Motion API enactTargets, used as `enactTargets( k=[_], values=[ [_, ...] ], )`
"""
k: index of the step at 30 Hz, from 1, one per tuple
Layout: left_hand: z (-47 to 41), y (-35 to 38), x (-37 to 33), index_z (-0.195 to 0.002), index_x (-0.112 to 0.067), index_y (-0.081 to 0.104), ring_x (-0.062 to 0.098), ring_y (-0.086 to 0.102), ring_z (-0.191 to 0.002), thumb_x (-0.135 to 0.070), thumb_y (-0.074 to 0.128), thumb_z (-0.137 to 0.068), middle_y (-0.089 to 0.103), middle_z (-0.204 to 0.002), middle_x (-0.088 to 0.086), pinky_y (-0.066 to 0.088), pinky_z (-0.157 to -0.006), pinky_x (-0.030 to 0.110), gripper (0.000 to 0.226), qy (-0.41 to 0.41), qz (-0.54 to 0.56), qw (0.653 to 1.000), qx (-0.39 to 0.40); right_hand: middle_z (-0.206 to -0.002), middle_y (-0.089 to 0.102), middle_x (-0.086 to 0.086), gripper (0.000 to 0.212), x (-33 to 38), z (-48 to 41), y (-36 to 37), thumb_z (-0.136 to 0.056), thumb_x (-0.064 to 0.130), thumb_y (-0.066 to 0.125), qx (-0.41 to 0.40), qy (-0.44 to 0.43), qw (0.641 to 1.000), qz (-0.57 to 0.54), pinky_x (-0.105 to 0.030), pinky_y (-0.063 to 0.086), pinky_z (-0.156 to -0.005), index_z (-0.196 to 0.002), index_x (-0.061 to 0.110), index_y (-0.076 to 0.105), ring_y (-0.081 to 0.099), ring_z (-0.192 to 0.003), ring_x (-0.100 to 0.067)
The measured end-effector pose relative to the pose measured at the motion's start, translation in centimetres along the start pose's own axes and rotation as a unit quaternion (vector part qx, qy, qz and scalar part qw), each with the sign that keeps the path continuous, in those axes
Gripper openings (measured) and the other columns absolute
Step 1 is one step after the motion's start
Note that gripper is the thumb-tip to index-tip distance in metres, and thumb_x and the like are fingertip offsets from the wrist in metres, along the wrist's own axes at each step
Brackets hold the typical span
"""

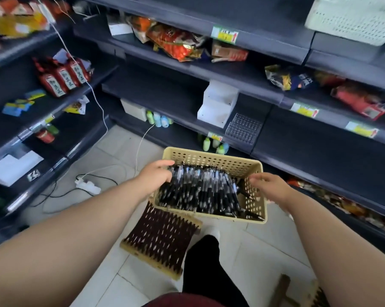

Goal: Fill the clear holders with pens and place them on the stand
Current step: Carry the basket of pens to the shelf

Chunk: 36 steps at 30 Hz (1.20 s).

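The yellow-and-green price tags (224,34) along the dark grey metal shelves (298,138) are too blurred to read. So are the characters on the white labels of the red packets (63,76) on the far left.

A white stepped plastic stand (218,103) sits on a middle shelf, with a clear plastic grid holder (243,128) just beside it on the right. Small pale bottles (159,119) stand on the low shelf to the left, and a white perforated basket (351,16) is on the top shelf at far right. On the tiled floor (120,147) lies a white power strip (87,186) with trailing cables. A dark woven stool (162,238) sits near, partly under a beige perforated plastic basket (209,155) heaped with black pens (200,191).

The left hand (156,176) reaches over the basket's far-left corner, its fingers nearly straight and laid on the pens. The right hand (269,185) is at the basket's right wall, fingers loosely bent with nothing seen between them. Whether they touch the rim cannot be told.
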<state>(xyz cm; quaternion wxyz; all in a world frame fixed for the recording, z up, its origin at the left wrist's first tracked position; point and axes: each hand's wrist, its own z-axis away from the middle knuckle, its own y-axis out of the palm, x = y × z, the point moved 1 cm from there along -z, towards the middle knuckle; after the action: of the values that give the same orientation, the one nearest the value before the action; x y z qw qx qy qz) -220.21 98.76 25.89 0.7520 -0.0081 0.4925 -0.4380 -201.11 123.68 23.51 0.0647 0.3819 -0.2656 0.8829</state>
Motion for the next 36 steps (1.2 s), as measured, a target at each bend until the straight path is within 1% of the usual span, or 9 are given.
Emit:
enactTargets(
  k=[7,11,15,18,22,26,29,32,36],
  values=[
    [-10.4,3.2,-7.1,-0.119,-0.027,0.063,0.019,0.046,-0.107,0.010,0.048,-0.075,0.050,-0.136,0.008,0.036,-0.083,0.026,0.060,-0.064,0.020,0.997,-0.026,-0.118,0.059,-0.005,0.019,2.2,-12.3,-5.4,-0.090,0.022,0.058,0.021,0.035,0.997,-0.067,-0.031,0.045,-0.079,-0.109,0.024,0.061,0.056,-0.103,-0.021],
    [-13.7,4.0,-9.6,-0.114,-0.029,0.065,0.019,0.044,-0.109,0.009,0.049,-0.074,0.049,-0.138,0.005,0.039,-0.091,0.032,0.058,-0.086,0.033,0.996,-0.018,-0.117,0.059,-0.003,0.026,3.1,-16.1,-7.8,-0.090,0.024,0.058,0.021,0.031,0.997,-0.067,-0.028,0.043,-0.074,-0.116,0.022,0.061,0.055,-0.102,-0.019],
    [-17.8,4.8,-11.8,-0.105,-0.032,0.067,0.021,0.049,-0.108,0.008,0.049,-0.072,0.057,-0.126,0.005,0.043,-0.084,0.032,0.055,-0.123,0.045,0.991,-0.013,-0.118,0.057,-0.003,0.030,3.7,-19.6,-9.3,-0.090,0.028,0.058,0.021,0.033,0.996,-0.076,-0.031,0.042,-0.078,-0.120,0.023,0.057,0.056,-0.099,-0.020],
    [-21.3,4.8,-12.4,-0.105,-0.032,0.067,0.024,0.051,-0.109,0.008,0.047,-0.072,0.059,-0.120,0.005,0.047,-0.086,0.037,0.056,-0.147,0.053,0.988,-0.016,-0.117,0.055,-0.003,0.032,3.2,-21.8,-9.2,-0.090,0.030,0.058,0.029,0.042,0.995,-0.084,-0.031,0.042,-0.078,-0.122,0.027,0.055,0.057,-0.097,-0.019],
    [-26.1,4.4,-11.6,-0.102,-0.035,0.067,0.025,0.052,-0.114,0.008,0.046,-0.072,0.058,-0.125,0.006,0.044,-0.076,0.030,0.056,-0.149,0.036,0.988,0.032,-0.118,0.058,-0.006,0.031,2.2,-23.9,-7.8,-0.090,0.030,0.058,0.015,0.052,0.991,-0.120,-0.030,0.041,-0.077,-0.121,0.026,0.055,0.058,-0.097,-0.019],
    [-32.6,4.1,-9.5,-0.087,-0.044,0.068,0.021,0.054,-0.114,0.007,0.046,-0.071,0.060,-0.126,0.004,0.047,-0.087,0.034,0.058,-0.131,-0.011,0.987,0.088,-0.117,0.058,-0.004,0.029,0.6,-26.1,-4.5,-0.090,0.031,0.059,-0.025,0.068,0.982,-0.175,-0.029,0.041,-0.075,-0.118,0.028,0.057,0.058,-0.093,-0.015],
    [-38.3,4.6,-7.2,-0.087,-0.046,0.065,0.022,0.053,-0.117,0.008,0.047,-0.073,0.058,-0.128,0.002,0.045,-0.099,0.043,0.058,-0.111,-0.071,0.981,0.145,-0.111,0.058,-0.005,0.025,-0.8,-28.9,-0.5,-0.089,0.025,0.060,-0.071,0.094,0.968,-0.222,-0.025,0.042,-0.069,-0.114,0.025,0.056,0.057,-0.086,-0.012],
    [-44.0,5.2,-3.6,-0.092,-0.046,0.063,0.021,0.052,-0.117,0.009,0.047,-0.075,0.056,-0.129,0.001,0.047,-0.098,0.041,0.059,-0.093,-0.113,0.971,0.191,-0.106,0.058,-0.003,0.027,-2.7,-32.8,3.9,-0.087,0.023,0.063,-0.106,0.110,0.957,-0.246,-0.027,0.043,-0.077,-0.113,0.027,0.055,0.058,-0.087,-0.013],
    [-49.1,5.5,1.8,-0.091,-0.041,0.066,0.019,0.054,-0.113,0.009,0.048,-0.075,0.057,-0.125,-0.001,0.047,-0.094,0.036,0.056,-0.108,-0.117,0.968,0.196,-0.104,0.061,-0.002,0.022,-5.2,-37.3,8.3,-0.086,0.019,0.064,-0.137,0.138,0.938,-0.288,-0.023,0.041,-0.063,-0.106,0.029,0.061,0.059,-0.080,-0.011]
  ],
)
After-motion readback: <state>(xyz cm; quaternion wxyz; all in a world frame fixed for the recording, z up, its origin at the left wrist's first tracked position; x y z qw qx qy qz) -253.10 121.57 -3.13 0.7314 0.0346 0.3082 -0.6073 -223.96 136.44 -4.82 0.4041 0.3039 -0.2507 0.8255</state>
